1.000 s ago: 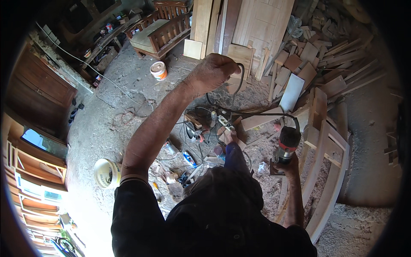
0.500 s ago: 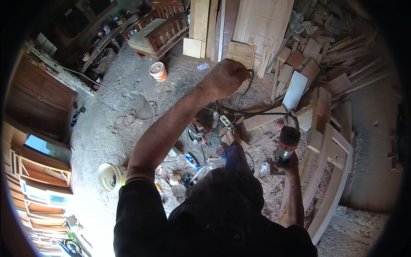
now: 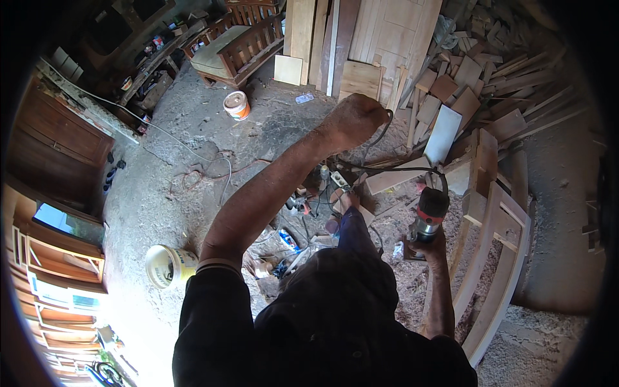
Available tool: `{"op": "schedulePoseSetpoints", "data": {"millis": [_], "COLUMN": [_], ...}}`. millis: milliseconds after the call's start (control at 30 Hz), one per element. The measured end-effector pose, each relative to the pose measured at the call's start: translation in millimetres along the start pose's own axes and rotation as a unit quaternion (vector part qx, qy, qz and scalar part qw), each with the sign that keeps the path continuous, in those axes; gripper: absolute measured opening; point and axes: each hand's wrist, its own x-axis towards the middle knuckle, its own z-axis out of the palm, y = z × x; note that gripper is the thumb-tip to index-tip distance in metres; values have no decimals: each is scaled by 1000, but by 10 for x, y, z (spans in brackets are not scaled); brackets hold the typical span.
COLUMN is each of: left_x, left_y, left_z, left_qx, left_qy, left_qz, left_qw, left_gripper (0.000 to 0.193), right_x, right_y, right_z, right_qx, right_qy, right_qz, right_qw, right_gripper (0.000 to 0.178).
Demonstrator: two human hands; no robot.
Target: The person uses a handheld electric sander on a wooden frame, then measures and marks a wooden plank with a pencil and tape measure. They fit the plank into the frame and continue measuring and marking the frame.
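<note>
My left hand (image 3: 356,120) is raised in front of me with its fingers closed around a dark power cord (image 3: 385,134). The cord loops down from that fist. At the right, my right hand (image 3: 432,248) grips a trim router (image 3: 431,213) with a red and black top, a metal body and a flat base. A cable rises from the router's top and runs left toward the middle of the floor. A pale extension socket (image 3: 340,180) lies there beside my foot (image 3: 349,202). The fingertips of my left hand are partly hidden.
A curved wooden frame (image 3: 493,258) stands right of the router. Behind it is a heap of wood offcuts (image 3: 467,97). A blue and white bottle (image 3: 288,240), tangled cords and another power tool (image 3: 298,205) lie on the floor. A yellowish bucket (image 3: 169,266) stands at left.
My left hand has shifted to the right and slightly nearer, drawing the cord along with it. The right hand and the router have hardly moved.
</note>
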Motion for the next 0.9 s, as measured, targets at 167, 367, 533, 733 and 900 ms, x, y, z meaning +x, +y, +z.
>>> {"op": "schedulePoseSetpoints", "data": {"millis": [167,367,533,733,900], "left_x": [27,225,144,68,-577], "left_y": [46,211,448,600,915], "left_z": [16,-70,11,-482,-1363], "left_qx": [-4,8,-53,-162,-240], "left_qy": [-11,-9,10,169,234], "left_qz": [18,32,144,90,166], "left_qw": [1000,999,988,968,927], "left_gripper": [36,32,28,29,26], "right_x": [28,118,142,96,180], "right_y": [-2,17,-17,-184,-395], "right_z": [29,14,16,133,213], "right_qx": [8,10,-1,19,16], "right_qy": [2,13,8,15,-19], "right_qz": [11,12,39,-7,10], "right_qw": [1000,1000,999,1000,1000], "right_gripper": [75,71,67,66,70]}}
